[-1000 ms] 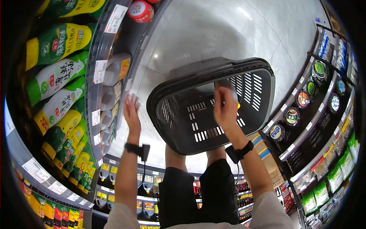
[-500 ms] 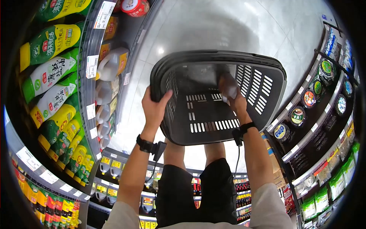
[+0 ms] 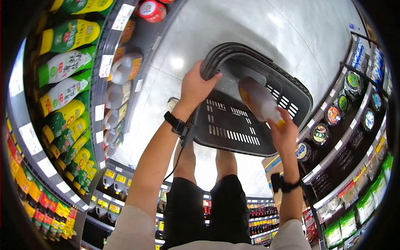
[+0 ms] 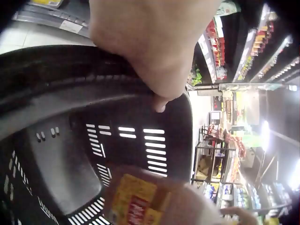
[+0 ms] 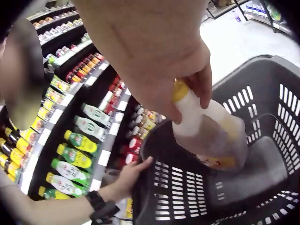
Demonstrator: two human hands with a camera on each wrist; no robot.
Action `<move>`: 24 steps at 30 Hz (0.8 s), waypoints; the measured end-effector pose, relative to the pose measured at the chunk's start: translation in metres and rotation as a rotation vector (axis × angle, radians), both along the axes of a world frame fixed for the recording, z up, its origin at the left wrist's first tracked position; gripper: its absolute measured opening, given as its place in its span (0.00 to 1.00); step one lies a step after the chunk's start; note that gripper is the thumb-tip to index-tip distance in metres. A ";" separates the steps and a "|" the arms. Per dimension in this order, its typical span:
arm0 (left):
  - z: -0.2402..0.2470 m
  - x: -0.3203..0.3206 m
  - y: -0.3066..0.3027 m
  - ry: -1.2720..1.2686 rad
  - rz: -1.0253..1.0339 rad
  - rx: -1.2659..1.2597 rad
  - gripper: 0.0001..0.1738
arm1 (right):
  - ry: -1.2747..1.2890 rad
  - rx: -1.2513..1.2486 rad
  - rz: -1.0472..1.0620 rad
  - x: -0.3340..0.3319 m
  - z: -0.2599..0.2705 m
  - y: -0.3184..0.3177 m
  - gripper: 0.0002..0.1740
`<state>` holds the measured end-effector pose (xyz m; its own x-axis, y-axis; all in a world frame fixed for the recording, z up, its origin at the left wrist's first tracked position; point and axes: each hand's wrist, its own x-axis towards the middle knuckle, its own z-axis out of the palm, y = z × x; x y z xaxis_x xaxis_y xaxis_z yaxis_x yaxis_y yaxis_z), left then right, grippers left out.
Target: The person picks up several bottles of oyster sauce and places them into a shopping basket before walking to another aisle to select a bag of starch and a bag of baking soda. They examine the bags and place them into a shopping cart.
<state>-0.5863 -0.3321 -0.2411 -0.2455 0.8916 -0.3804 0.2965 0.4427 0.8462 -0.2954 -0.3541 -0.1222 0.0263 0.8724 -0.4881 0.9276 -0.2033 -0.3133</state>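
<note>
In the head view, my left hand (image 3: 198, 85) grips the near-left rim of a black slotted shopping basket (image 3: 223, 118), thumb over the edge. My right hand (image 3: 283, 131) holds a translucent plastic bottle (image 3: 260, 100) by its neck at the yellow cap, with the bottle slanting inside the basket's mouth. The right wrist view shows fingers around the neck, below them the brownish lower body of the bottle (image 5: 211, 131). Its yellow label with a red patch (image 4: 136, 201) faces the left wrist view, where the left thumb (image 4: 160, 104) lies over the basket rim.
On the left, a shelf holds green-and-yellow sauce bottles (image 3: 68, 35) with translucent jugs (image 3: 125, 68) below. Round packs (image 3: 320, 133) and green bags (image 3: 377, 189) fill the right shelves. Pale floor tiles (image 3: 250, 25) lie beyond the basket, and shelves of bottles (image 3: 262, 221) stand behind the legs.
My left hand, first apart from the basket, has come onto its rim. The basket has turned and tilted, and the right hand has moved right with the bottle, which now shows more fully.
</note>
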 end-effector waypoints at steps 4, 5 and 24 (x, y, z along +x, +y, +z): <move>0.004 -0.010 -0.009 0.285 -0.056 0.358 0.47 | 0.147 0.188 -0.049 -0.019 0.081 -0.002 0.18; 0.017 -0.016 -0.010 0.312 -0.119 0.486 0.48 | 0.201 0.238 -0.016 -0.025 0.094 -0.001 0.17; 0.043 -0.103 -0.063 0.292 0.428 0.272 0.46 | 0.611 0.471 0.890 -0.281 0.016 0.050 0.12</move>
